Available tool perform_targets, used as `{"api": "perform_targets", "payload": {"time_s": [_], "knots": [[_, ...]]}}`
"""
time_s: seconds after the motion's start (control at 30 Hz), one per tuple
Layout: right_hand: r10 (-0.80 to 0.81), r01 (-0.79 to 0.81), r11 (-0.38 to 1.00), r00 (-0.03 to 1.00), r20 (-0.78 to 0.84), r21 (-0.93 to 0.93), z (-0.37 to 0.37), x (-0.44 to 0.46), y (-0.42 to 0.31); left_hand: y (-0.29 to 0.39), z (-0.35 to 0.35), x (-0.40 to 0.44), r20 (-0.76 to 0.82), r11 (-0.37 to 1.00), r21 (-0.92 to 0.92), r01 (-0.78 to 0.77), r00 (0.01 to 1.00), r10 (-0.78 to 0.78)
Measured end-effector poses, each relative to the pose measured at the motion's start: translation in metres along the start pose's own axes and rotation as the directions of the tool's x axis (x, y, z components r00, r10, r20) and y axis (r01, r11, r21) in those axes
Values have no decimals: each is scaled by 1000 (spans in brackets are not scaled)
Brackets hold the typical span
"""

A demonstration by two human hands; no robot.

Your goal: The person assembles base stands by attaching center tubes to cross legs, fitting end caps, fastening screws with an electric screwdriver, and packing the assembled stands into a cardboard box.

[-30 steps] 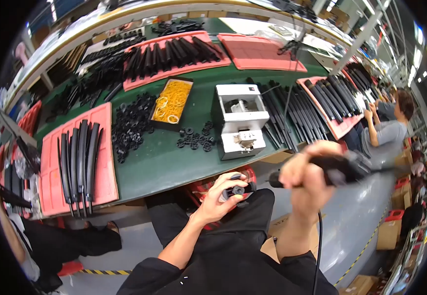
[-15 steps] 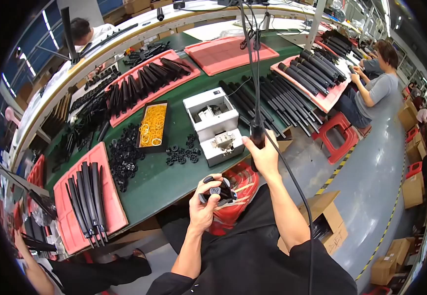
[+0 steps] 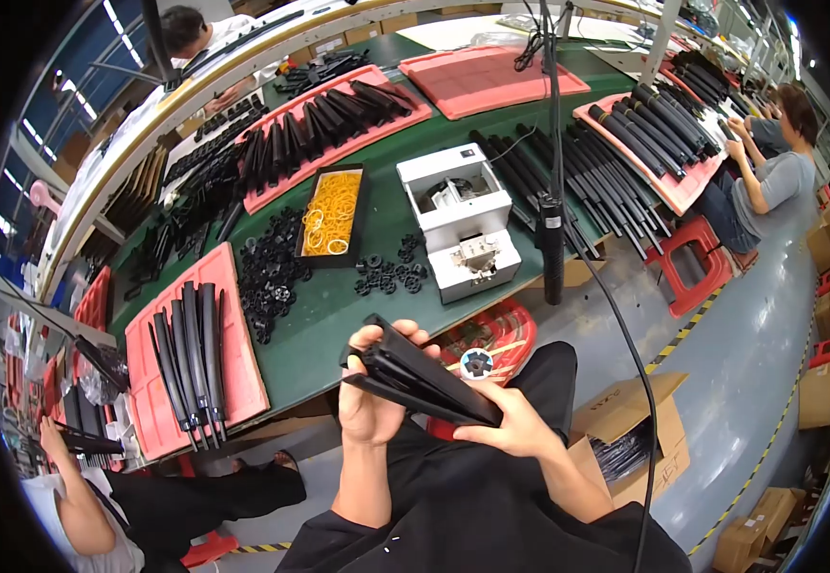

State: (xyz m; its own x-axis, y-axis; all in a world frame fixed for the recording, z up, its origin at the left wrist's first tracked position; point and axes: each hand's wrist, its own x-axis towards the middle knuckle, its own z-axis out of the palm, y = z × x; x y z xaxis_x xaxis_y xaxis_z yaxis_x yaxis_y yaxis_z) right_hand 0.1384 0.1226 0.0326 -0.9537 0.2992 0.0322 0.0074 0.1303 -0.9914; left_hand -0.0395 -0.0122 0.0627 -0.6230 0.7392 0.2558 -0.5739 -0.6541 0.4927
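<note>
In front of my lap, both hands hold a long black part [image 3: 425, 380] with several slim, leg-like pieces side by side. My left hand [image 3: 365, 413] is wrapped round its upper left end, fingertips over the top. My right hand [image 3: 518, 426] grips the lower right end, thumb along its side. Just above the right hand shows a small round white-rimmed piece [image 3: 477, 364] with a dark star-shaped centre; what it is attached to is unclear. A black power screwdriver [image 3: 552, 253] hangs upright from its cable at the table edge, apart from both hands.
A white machine [image 3: 461, 215] stands on the green table [image 3: 310, 320], near a box of yellow rubber bands [image 3: 329, 215] and small black parts [image 3: 276, 277]. Pink trays [image 3: 243, 353] hold black tubes. A red basket [image 3: 506, 334] sits below the edge. Co-workers are at left and right.
My right hand has let go of the screwdriver, which now hangs free, and has taken hold of the black part. The part, seen end-on in my left hand before, now lies sideways. The view has shifted.
</note>
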Motion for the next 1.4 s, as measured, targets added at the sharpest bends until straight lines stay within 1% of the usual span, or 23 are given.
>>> {"api": "perform_targets", "payload": {"time_s": [0.03, 0.1, 0.27, 0.33, 0.37, 0.43, 0.6, 0.7, 0.77, 0.8, 0.83, 0.87, 0.93, 0.97, 1.0, 1.03, 1.07, 1.1, 1.13, 1.2, 1.23, 1.33, 1.4], "knots": [[-3, 3, 1000, 1000, 12, -1, 5, -5, 5, -3, 2, -2, -18, 998, -51, 36, 999, -37], [84, -85, 964, 996, 15, 251, 10, -12, 13, -9, 6, -7, -44, 982, -161, 102, 993, -110], [153, -175, 842, 985, 84, 511, 18, -19, 26, -17, 10, -18, 46, 992, -111, 68, 997, -64], [173, -199, 883, 980, 100, 426, 20, -18, 26, -13, -1, -30, 57, 924, 291, 248, 960, -275], [190, -207, 917, 978, 84, 341, 20, -16, 25, -16, -9, -39, 34, 929, 300, 218, 970, -239], [203, -210, 964, 977, 59, 163, 19, -8, 22, -24, -23, -54, 18, 695, 643, 323, 900, -435], [-40, 70, 985, 982, 185, -157, 26, 12, 6, 7, -24, -76, -209, 791, 521, 321, 946, -246], [-12, 45, 981, 985, 175, -186, 20, 9, 14, 78, -34, -88, -324, 703, 683, 198, 945, 48], [34, -7, 976, 992, 123, -216, 19, 3, 19, 132, -27, -91, -394, 515, 842, 159, 833, 388], [32, -7, 978, 993, 115, -211, 20, 2, 20, 174, -18, -94, -592, 252, 805, 538, 695, 408], [78, -44, 969, 988, 132, -245, 20, 0, 21, 193, -47, -100, -407, -8, 822, 570, 597, 691], [128, -84, 955, 982, 137, -285, 18, -3, 22, 220, -54, -98, -311, -46, 856, 515, 583, 750], [236, -191, 903, 969, 72, -384, -2, -14, 22, 275, -91, -97, -44, -372, 751, 545, 603, 796], [190, -128, 876, 978, 89, -465, -8, -18, 23, 307, -118, -105, 30, -481, 675, 559, 631, 775], [152, -74, 838, 983, 102, -541, -10, -18, 26, 334, -143, -111, 36, -488, 720, 493, 676, 736], [162, -130, 827, 987, 11, -547, -13, -21, 30, 359, -168, -118, 60, -588, 565, 579, 681, 729], [156, -99, 793, 987, 44, -601, -14, -23, 33, 386, -196, -126, 98, -666, 384, 640, 689, 718], [156, -68, 759, 985, 79, -648, -16, -27, 37, 418, -252, -141, 127, -661, 393, 640, 674, 728], [161, -126, 756, 987, -4, -642, -17, -32, 43, 458, -318, -156, 288, -757, 289, 586, 701, 652], [144, -111, 733, 990, -6, -671, -18, -38, 54, 420, -275, -144, 158, -687, 482, 545, 717, 679], [134, -94, 724, 991, 7, -683, -16, -39, 58, 423, -284, -141, 178, -709, 501, 495, 743, 645], [142, -112, 727, 990, -11, -677, -9, -42, 59, 435, -308, -139, -117, -525, 186, 831, 549, 827], [185, -128, 738, 983, 16, -663, -13, -43, 57, 440, -289, -129, -108, -561, 193, 805, 586, 803]]}}
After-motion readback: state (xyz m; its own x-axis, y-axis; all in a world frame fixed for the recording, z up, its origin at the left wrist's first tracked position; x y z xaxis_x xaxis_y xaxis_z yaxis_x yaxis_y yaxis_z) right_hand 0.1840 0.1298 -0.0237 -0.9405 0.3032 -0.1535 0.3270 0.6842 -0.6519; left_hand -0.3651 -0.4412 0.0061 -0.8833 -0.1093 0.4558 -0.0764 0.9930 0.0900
